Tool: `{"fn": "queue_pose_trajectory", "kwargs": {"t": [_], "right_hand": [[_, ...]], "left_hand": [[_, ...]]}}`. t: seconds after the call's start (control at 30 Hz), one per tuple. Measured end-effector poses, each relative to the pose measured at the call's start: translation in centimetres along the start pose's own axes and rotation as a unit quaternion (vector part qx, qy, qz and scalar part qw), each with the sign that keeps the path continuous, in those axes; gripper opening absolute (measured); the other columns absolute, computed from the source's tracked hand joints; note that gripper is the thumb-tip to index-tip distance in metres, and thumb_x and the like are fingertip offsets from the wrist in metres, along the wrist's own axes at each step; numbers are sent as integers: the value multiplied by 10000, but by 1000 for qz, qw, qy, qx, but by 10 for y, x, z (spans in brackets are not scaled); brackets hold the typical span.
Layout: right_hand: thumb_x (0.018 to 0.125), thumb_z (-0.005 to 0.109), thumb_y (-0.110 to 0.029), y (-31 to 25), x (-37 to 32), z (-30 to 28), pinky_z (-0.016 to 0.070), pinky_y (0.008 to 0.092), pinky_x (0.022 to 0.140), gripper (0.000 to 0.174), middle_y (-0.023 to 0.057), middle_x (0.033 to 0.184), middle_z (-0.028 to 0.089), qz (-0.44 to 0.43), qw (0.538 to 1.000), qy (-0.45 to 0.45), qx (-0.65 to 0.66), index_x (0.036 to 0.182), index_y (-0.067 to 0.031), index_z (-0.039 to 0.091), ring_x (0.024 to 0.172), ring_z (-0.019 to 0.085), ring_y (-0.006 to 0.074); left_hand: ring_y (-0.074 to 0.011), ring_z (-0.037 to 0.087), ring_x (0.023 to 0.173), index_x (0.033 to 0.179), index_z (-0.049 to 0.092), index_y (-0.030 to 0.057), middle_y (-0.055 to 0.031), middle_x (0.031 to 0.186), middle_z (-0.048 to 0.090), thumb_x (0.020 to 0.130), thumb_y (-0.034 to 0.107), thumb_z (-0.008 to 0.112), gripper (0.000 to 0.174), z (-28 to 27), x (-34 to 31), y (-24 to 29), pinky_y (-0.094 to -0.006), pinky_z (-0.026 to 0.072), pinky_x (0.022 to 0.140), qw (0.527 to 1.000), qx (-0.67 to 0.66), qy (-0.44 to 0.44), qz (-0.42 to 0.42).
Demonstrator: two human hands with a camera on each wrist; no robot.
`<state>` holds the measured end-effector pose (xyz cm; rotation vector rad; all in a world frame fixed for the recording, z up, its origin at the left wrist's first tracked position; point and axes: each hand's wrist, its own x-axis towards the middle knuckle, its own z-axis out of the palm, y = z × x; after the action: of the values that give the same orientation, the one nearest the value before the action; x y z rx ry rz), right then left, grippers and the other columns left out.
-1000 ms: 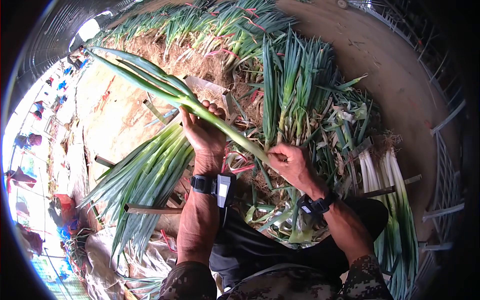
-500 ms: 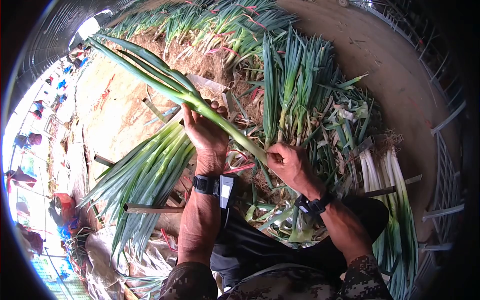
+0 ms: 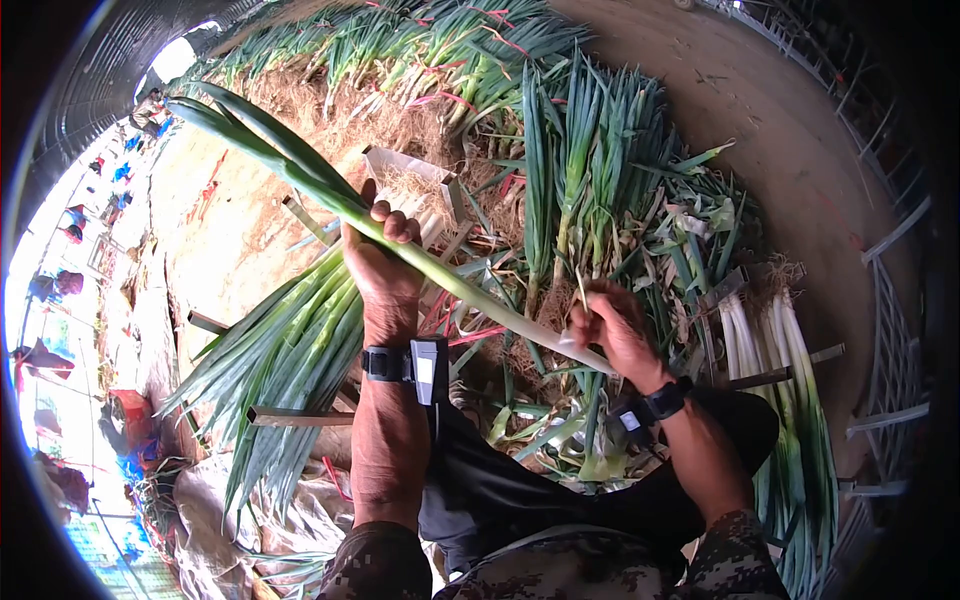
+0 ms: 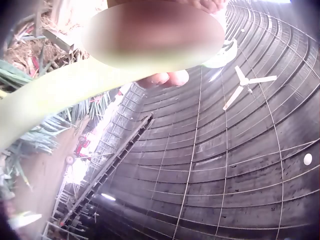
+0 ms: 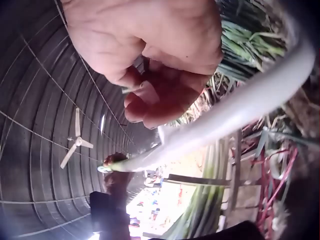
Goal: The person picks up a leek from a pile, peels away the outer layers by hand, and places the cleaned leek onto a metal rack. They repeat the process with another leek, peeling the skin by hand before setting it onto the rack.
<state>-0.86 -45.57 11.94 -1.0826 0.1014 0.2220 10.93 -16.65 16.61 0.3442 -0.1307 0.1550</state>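
My left hand [image 3: 388, 268] grips a long green onion [image 3: 450, 280] around its green middle, leaves pointing up to the far left. Its white lower end slants down toward my right hand [image 3: 625, 330]. There, curled fingers and thumb pinch a thin pale strip of onion skin [image 5: 148, 92], seen close up in the right wrist view just above the white stalk [image 5: 220, 120]. A small loose flap of skin [image 5: 164, 134] stands off that stalk. In the left wrist view the onion [image 4: 55, 95] crosses the upper left, with fingertips [image 4: 177, 77] below it.
Onions with green leaves [image 3: 290, 330] lie on a metal rack at left. Upright onions [image 3: 600, 160] and a heap of leaf scraps [image 3: 700, 230] stand ahead. White-stemmed onions [image 3: 790, 370] rest on a bar [image 3: 800, 370] at right. More bundles [image 3: 420, 50] line the back.
My right hand has come off the onion's white end, moving right with a strip of skin. My left hand and the onion have shifted slightly, and its white end now shows.
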Motion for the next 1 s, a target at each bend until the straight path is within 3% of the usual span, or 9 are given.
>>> {"fn": "queue_pose_trajectory", "kwargs": {"t": [0.17, 0.23, 0.4, 0.5, 0.6, 0.7, 0.77, 0.8, 1.0], "right_hand": [[915, 627, -134, 2, -12, -88, 463, 258, 511, 116, 33, 650, 599, -21, 940, 35, -338, 913, -18, 635, 565, 588, 111], [847, 658, -111, 16, -15, -132, 482, 312, 569, 84, 54, 661, 622, -80, 830, 134, -535, 868, -30, 645, 611, 608, 139], [806, 645, -128, 33, -12, -169, 500, 420, 640, 83, 174, 761, 665, -138, 748, 193, -620, 811, -46, 653, 728, 648, 390], [817, 662, -198, 38, -28, -222, 508, 463, 666, 138, 167, 786, 677, -61, 652, 221, -723, 816, -61, 675, 777, 657, 387], [829, 679, -174, 48, -28, -241, 505, 417, 661, 164, 167, 780, 663, -67, 641, 238, -726, 829, -11, 661, 774, 666, 369], [874, 690, -248, 26, -22, -183, 518, 403, 714, 247, 158, 871, 686, -71, 718, 86, -687, 862, -1, 683, 826, 670, 354], [910, 693, -218, 11, -10, -119, 535, 297, 822, 271, 105, 1061, 719, -25, 811, 39, -583, 1036, 22, 702, 953, 684, 156], [907, 686, -224, 24, -5, -96, 538, 293, 741, 272, 98, 947, 736, -104, 871, 42, -479, 1045, 9, 706, 855, 706, 183], [886, 713, -184, -4, -13, 48, 560, 279, 752, 263, 108, 925, 747, -103, 867, -134, -469, 1070, 5, 713, 831, 709, 140]], "left_hand": [[-111, 463, 579, 1339, 446, -28, -22, 767, 531, 1058, 278, 399, 418, -14, 5, 26, -249, 423, 505, 999, 5, -46, 14], [-110, 462, 580, 1348, 444, -28, -21, 768, 524, 1059, 268, 388, 418, -17, 6, 32, -247, 425, 505, 998, -2, -61, 18], [-96, 448, 576, 1400, 426, 19, -25, 785, 509, 1056, 256, 385, 420, -8, -1, 35, -232, 419, 493, 997, 22, -63, 47], [-86, 444, 533, 1430, 392, 47, -31, 790, 529, 1070, 313, 369, 448, -25, 5, 45, -221, 442, 466, 996, 27, -66, 55], [-77, 446, 537, 1428, 414, 71, -43, 807, 534, 1071, 320, 386, 437, -28, 5, 66, -215, 447, 451, 997, -6, -77, 30], [-90, 450, 544, 1416, 443, 84, -59, 811, 528, 1063, 293, 411, 412, -26, 3, 67, -217, 449, 452, 996, -19, -81, 24], [-103, 470, 553, 1393, 457, 82, -69, 828, 538, 1060, 267, 412, 384, -22, 5, 57, -221, 462, 448, 995, -26, -99, 10], [-104, 477, 563, 1399, 459, 60, -71, 836, 534, 1064, 246, 387, 389, -22, 5, 52, -224, 472, 455, 993, -32, -113, 4], [-160, 525, 597, 1354, 502, 37, -112, 856, 575, 1069, 304, 368, 414, -12, 0, 30, -256, 507, 472, 987, -47, -149, -27]]}}
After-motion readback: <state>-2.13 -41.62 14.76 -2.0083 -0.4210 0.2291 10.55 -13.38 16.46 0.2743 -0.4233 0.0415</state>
